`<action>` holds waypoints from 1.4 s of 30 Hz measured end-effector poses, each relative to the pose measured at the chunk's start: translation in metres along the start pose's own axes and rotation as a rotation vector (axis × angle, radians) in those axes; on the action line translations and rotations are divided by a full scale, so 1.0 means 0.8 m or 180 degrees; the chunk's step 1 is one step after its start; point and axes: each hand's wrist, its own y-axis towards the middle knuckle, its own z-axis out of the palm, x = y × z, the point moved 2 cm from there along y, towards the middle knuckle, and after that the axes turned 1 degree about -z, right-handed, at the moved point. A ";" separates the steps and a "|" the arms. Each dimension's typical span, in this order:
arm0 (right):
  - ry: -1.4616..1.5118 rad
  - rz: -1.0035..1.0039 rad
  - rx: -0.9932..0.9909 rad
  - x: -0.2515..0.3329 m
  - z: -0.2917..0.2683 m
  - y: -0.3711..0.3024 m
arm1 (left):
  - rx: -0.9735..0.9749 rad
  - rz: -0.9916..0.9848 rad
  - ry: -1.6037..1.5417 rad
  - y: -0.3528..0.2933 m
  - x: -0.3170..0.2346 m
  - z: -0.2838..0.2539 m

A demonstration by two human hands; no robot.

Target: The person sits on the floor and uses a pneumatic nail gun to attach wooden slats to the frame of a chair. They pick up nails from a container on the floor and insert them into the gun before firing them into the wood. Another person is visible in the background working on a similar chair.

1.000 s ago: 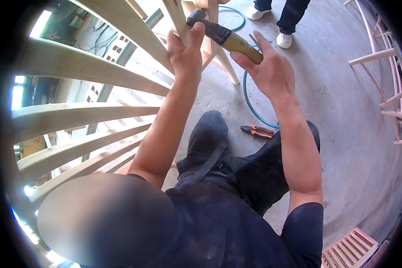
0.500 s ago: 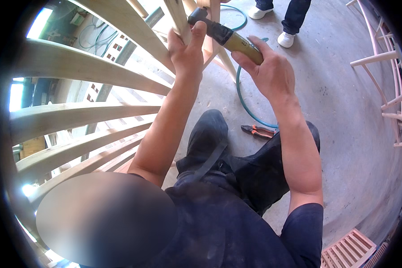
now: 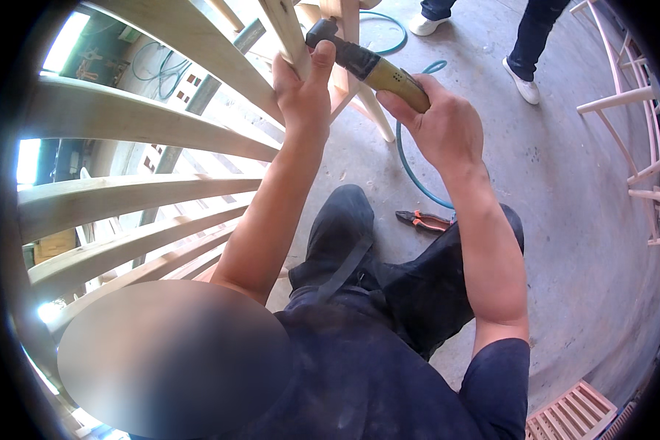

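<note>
My right hand [image 3: 447, 121] is closed round the yellow body of a right-angle air tool [image 3: 389, 79], which has a black neck and angled head. The head is against or very close to a pale wooden bar [image 3: 284, 29]; the working tip is hidden. My left hand [image 3: 303, 99] grips the lower end of this bar, its fingers partly behind the wood. Its thumb points up beside the tool's head. More pale slats [image 3: 147, 117] of the wooden frame run to the left of my left forearm.
A teal hose [image 3: 411, 172] loops over the concrete floor. Pliers [image 3: 424, 220] with orange-and-black handles lie beside my knee. Another person's white shoes [image 3: 522, 82] stand at the far side. Wooden frames [image 3: 616, 99] line the right edge, and a slatted wooden piece [image 3: 576, 414] lies at lower right.
The other person's right-hand shoe in view has moved to the right and nearer. My hands keep their grips, with the tool shifted only slightly.
</note>
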 end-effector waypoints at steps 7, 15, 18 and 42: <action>-0.0074 0.0213 -0.0006 -0.009 0.005 0.004 | -0.0015 0.0063 0.0078 -0.002 -0.011 0.006; 0.0089 0.0121 -0.0020 -0.014 0.016 0.001 | 0.0065 0.0115 -0.0180 -0.003 -0.016 0.012; 0.0223 -0.0167 -0.0125 -0.016 0.017 0.003 | -0.0009 0.0085 -0.0050 -0.003 -0.013 0.008; 0.0239 0.0253 -0.0025 -0.008 0.018 -0.001 | 0.0181 0.0201 -0.0253 0.003 -0.007 0.014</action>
